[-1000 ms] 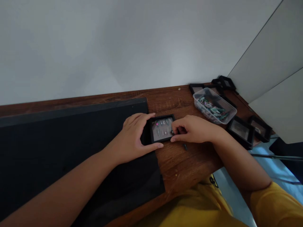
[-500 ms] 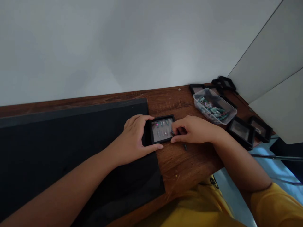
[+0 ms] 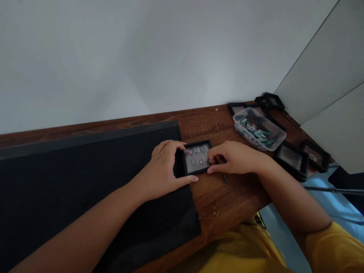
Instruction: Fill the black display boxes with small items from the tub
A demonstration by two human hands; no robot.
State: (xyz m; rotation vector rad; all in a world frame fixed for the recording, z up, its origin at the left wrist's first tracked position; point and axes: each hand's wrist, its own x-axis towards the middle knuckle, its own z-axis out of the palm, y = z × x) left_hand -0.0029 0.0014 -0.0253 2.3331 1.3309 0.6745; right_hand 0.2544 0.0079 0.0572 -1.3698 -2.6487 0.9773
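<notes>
A small black-framed box [image 3: 187, 167] lies on the table, half across the edge of a black mat. Inside it, press-on nails [image 3: 198, 162] are set out in two rows on a pale backing. My left hand [image 3: 162, 170] holds the box from the left, fingers at its far corner and thumb along the near side. Over the box's right end, my right hand [image 3: 231, 156] is pinched on a small glinting piece, seemingly a press-on nail, mostly hidden by the fingertips. One dark loose nail [image 3: 225, 178] lies on the wood just below this hand.
A clear plastic tub [image 3: 280, 142] of many green and pinkish nails stands to the right. More black-framed boxes [image 3: 292, 158] lie around it, back to the wall corner. The black mat [image 3: 85, 182] covers the left of the wooden table [image 3: 227, 204]. A white wall rises behind.
The whole view has shifted slightly. Both hands keep nearly the same place on the box, the right one still pinched at its right end.
</notes>
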